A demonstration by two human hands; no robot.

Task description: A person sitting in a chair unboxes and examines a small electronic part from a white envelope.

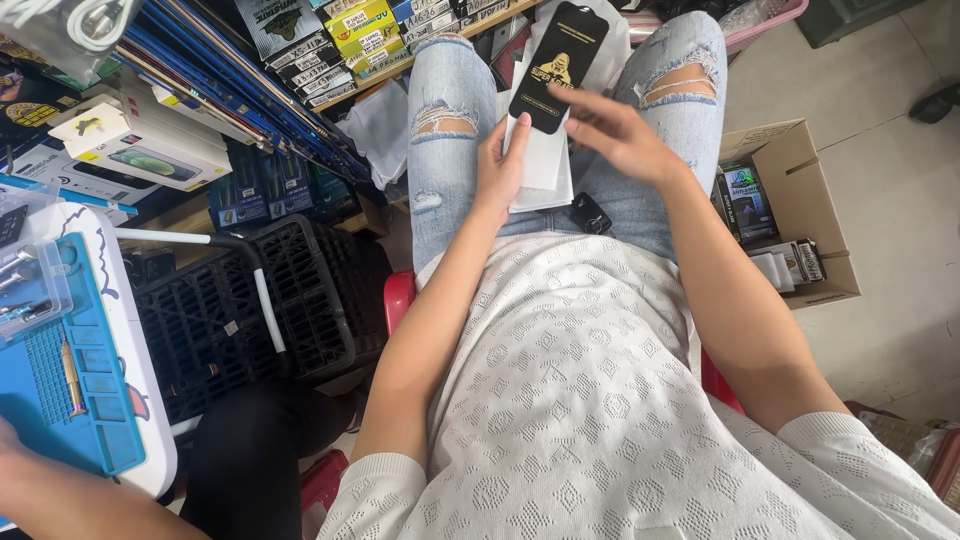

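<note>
- A seated person in torn light-blue jeans holds a stack of flat white packets point(543, 160) over the lap, with a long black glossy packet bearing a yellow emblem point(556, 65) leaning at the top of the stack.
- The left hand point(500, 165) is curled around the stack's left edge, thumb on its face, gripping it from the side and beneath.
- The right hand point(612, 130) lies half open just to the right of the black packet, its fingertips point(562, 93) touching the packet's lower right edge; a firm grip cannot be told.
- A brown cardboard box point(800, 190) of small packaged goods stands on the floor by the right arm.
- A blue work mat point(100, 400) on a white bench sits at far left, beside a black plastic crate point(300, 290).
</note>
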